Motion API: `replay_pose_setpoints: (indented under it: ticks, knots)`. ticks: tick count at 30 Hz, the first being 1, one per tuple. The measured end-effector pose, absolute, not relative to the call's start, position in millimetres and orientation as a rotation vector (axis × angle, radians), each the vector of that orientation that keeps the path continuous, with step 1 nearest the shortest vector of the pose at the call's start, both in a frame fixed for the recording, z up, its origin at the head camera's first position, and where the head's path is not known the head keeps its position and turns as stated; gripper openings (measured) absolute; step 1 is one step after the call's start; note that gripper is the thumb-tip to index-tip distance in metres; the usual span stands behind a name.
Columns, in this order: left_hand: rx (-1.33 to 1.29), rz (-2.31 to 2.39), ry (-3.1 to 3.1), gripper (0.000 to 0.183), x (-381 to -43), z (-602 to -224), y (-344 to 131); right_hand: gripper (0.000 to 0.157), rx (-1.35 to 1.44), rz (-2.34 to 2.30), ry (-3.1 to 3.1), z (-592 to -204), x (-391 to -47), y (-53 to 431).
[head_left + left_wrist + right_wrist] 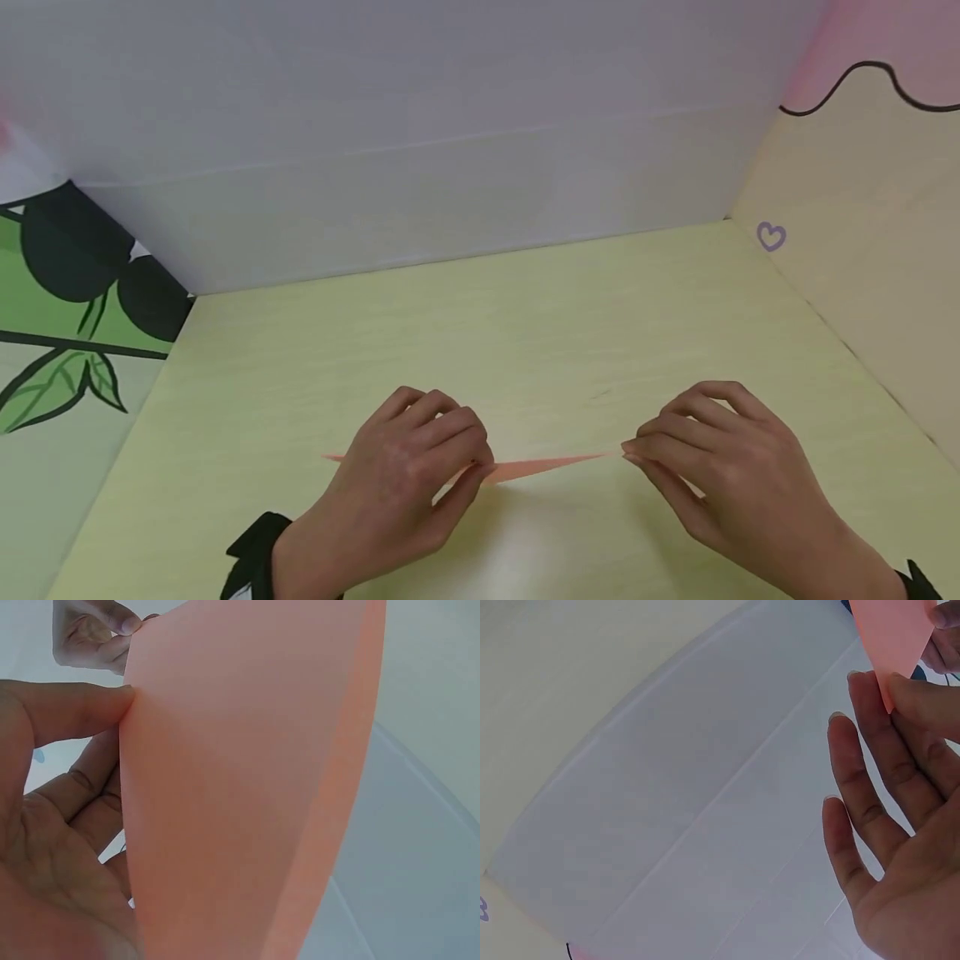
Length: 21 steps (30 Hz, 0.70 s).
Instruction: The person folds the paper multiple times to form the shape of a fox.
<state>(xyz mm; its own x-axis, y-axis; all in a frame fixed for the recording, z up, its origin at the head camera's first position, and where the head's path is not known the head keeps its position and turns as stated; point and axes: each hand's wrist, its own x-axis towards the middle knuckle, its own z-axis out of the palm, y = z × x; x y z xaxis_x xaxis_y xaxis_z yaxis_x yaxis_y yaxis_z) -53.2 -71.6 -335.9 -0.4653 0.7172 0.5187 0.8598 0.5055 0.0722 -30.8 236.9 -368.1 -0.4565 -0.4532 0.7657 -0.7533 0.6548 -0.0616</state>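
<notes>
A sheet of orange paper (534, 469) is held nearly edge-on in the head view, so it shows as a thin sliver between the hands. My left hand (416, 471) pinches its near edge, the thumb on one face and the fingers behind it. In the left wrist view the paper (232, 772) appears broad, with a brighter band along its far side. My right hand (738, 471) pinches the narrow pointed corner of the paper (892, 641) between thumb and fingers, the other fingers spread out in the right wrist view.
Beneath the hands lies a pale yellow tabletop (480, 333). A grey-white panel (450, 192) rises at its back. On the right stands a cream wall (870, 250) with a purple heart (771, 237); on the left, a panel with painted leaves (56, 387).
</notes>
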Motion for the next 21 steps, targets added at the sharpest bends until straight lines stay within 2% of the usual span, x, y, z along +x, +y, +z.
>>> replay_pose_setpoints:
  ticks: [11, 17, 21]
  knots:
    - [-1.3, -0.456, -2.36, 0.017, -52, -334, -77, 0.045, 0.926, 0.471, -2.107, -367, -32, 240]
    - [-1.177, -0.454, -2.405, 0.021, -55, -335, -90, 0.051, 0.786, 0.446, -2.15, -374, -31, 268]
    - [-1.2, -0.43, -2.405, 0.021, -60, -342, -86, 0.048, 0.726, 0.472, -2.133, -375, -28, 274]
